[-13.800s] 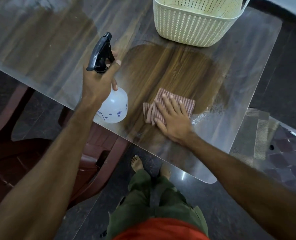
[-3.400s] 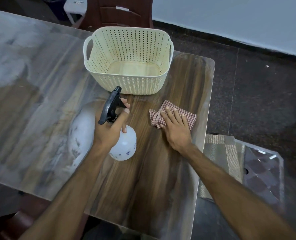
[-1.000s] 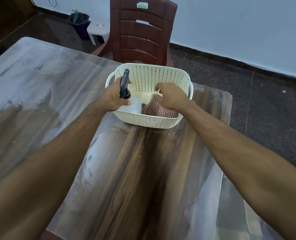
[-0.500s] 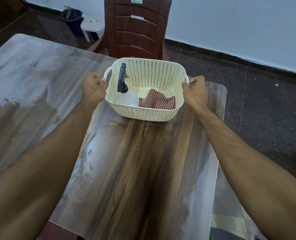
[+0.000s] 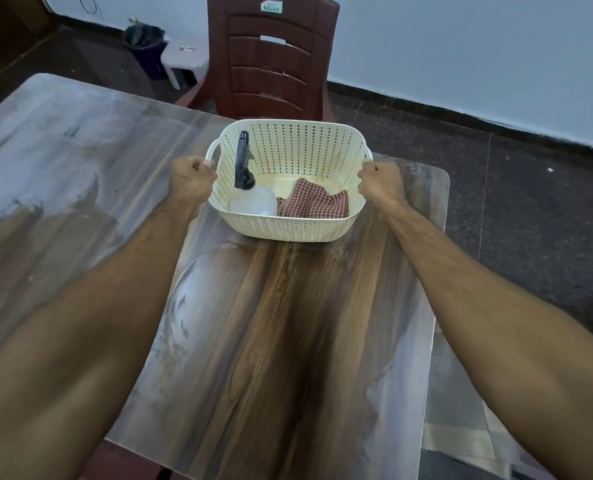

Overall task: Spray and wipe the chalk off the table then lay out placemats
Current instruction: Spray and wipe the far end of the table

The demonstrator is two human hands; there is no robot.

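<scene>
A cream perforated basket [image 5: 288, 230] stands at the far end of the wooden table [image 5: 288, 341]. Inside it are the spray bottle [image 5: 246, 181] with its black trigger head upright and the red checked cloth [image 5: 314, 204] crumpled beside it. My left hand [image 5: 191, 180] is closed around the basket's left handle. My right hand [image 5: 380, 183] is closed around its right handle. The table's right part shows dark wiped wood; its left part carries whitish chalk smears [image 5: 45, 150].
A maroon plastic chair [image 5: 274, 60] stands behind the table's far edge. A white stool [image 5: 184, 60] and a dark bin [image 5: 146, 46] sit on the floor at the back left. Woven placemats [image 5: 461, 441] lie low beyond the table's right edge.
The bottle and cloth went from my hands into the basket. Both hands then moved out to the basket's handles and closed on them; the basket appears slightly nearer.
</scene>
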